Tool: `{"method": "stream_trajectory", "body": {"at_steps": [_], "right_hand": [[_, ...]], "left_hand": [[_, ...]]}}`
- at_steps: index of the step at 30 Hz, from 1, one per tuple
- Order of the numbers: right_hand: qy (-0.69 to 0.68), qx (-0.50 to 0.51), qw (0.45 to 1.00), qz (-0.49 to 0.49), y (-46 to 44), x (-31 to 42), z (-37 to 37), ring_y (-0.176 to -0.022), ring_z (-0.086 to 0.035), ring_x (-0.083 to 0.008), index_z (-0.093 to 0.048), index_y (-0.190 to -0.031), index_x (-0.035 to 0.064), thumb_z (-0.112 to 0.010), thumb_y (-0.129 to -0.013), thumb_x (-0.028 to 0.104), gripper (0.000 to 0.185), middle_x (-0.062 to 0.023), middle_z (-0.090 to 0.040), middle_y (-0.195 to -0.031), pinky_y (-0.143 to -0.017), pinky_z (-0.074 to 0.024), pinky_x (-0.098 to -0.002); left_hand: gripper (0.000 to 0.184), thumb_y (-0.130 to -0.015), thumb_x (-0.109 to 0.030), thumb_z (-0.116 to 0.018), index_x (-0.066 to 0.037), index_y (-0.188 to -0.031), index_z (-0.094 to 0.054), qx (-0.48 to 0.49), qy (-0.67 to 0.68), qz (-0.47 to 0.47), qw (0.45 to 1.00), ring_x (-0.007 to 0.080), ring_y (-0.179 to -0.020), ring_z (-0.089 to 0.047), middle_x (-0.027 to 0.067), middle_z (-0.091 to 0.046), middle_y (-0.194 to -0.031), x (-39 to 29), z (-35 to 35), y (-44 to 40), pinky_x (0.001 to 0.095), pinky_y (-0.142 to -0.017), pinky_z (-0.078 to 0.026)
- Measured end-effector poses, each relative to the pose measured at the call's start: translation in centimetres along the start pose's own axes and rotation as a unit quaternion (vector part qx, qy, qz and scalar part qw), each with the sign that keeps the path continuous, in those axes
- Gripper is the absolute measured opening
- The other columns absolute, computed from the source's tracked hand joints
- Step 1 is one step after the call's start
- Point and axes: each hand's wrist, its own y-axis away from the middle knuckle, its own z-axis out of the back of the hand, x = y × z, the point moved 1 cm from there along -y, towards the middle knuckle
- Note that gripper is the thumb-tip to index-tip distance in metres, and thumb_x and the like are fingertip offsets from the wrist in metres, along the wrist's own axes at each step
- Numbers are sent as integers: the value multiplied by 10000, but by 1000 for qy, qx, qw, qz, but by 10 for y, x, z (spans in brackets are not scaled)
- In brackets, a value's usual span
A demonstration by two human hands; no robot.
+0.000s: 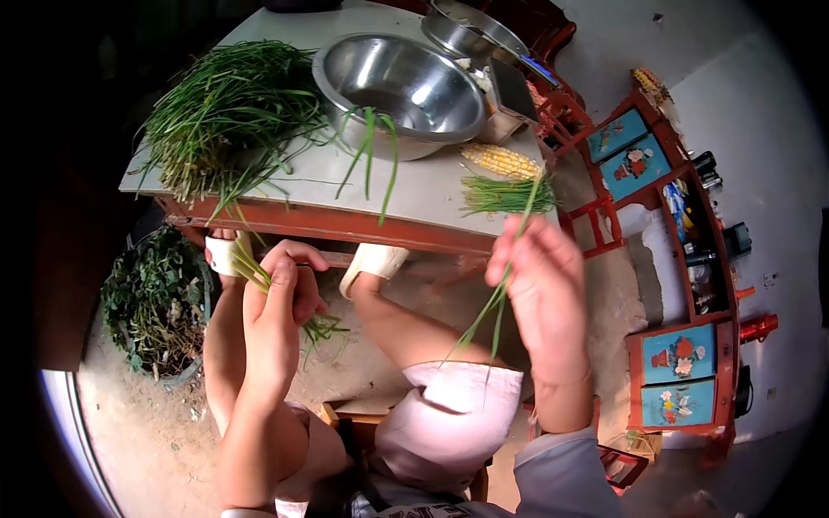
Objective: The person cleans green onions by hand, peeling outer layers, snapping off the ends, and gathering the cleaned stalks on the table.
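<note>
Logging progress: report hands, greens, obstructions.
Left hand grips slim green stalks; right hand, long green blades. Tangled green heap on pale-topped red table. Nothing visibly blocking.

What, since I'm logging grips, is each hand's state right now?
Left hand: closed around a small chive bunch.
Right hand: partly closed, pinching a few chive leaves.

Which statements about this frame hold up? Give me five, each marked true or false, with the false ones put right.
1. The left grip holds green stems. True.
2. The right grip is empty. False: the right grip holds a few thin green blades.
3. The corn cob lies inside the metal bowl. False: the corn cob lies on the table, beside the metal bowl.
4. In the picture, a big pile of greens lies left of the metal bowl. True.
5. A small green bundle lies next to the corn cob. True.
</note>
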Motion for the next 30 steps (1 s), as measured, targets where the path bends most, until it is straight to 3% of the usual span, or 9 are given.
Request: {"method": "stream_trajectory", "body": {"at_steps": [2,4,6,8,10,13,17,30], "right_hand": [[13,43,997,-70,12,-8,-23,-691,-532,-142,-523,-965,-13,-518,-814,68,172,-77,-547,-771,-628,-446,-253],[-24,77,990,-118,18,-12,-41,-681,-544,-146,-520,-961,-23,-518,-814,59,169,-91,-565,-763,-636,-453,-257],[-10,101,987,-127,23,-21,-56,-675,-549,-146,-517,-964,-26,-530,-807,42,171,-95,-572,-759,-639,-453,-258],[-47,135,981,-131,24,-33,-65,-723,-555,-102,-513,-979,-35,-566,-811,61,200,-59,-576,-797,-650,-447,-210],[-22,134,984,-115,23,-42,-70,-726,-547,-91,-523,-954,-37,-583,-796,46,188,-49,-571,-793,-657,-443,-201],[20,135,987,-80,25,-52,-73,-718,-538,-76,-541,-903,-38,-602,-781,42,158,-36,-568,-789,-657,-438,-193],[51,129,988,-73,26,-56,-72,-682,-539,-66,-562,-826,-36,-630,-751,36,125,-34,-570,-787,-631,-446,-195],[150,154,977,-11,24,-56,-60,-682,-498,-47,-532,-792,-28,-597,-776,25,85,-26,-564,-755,-600,-414,-187]], "left_hand": [[262,-900,-205,-364,-21,-816,-532,4,33,-11,999,22,-475,-264,-58,-305,-513,-6,5,5,177,-469,-304],[214,-881,-168,-418,-18,-788,-538,-2,42,-14,999,23,-481,-308,-51,-379,-536,-9,10,9,176,-480,-319],[85,-829,-71,-516,-5,-794,-555,-14,44,-22,999,27,-525,-410,-9,-546,-674,-15,10,13,167,-497,-349],[44,-795,-31,-560,4,-819,-569,-15,5,-30,999,14,-530,-409,-12,-554,-676,-20,7,16,152,-490,-342],[89,-750,-37,-622,3,-826,-600,25,-7,-39,999,-4,-503,-339,-52,-510,-610,-18,10,17,137,-461,-257],[110,-696,-51,-670,-13,-782,-612,44,-44,-35,997,6,-507,-286,-78,-433,-556,-26,4,17,156,-455,-222],[91,-670,-20,-673,-30,-725,-600,79,-104,-88,987,15,-518,-301,-55,-446,-570,-21,7,13,160,-458,-231],[54,-721,34,-596,-7,-722,-561,100,-32,-18,994,1,-540,-305,-63,-420,-582,-17,-4,15,149,-475,-252]]}}
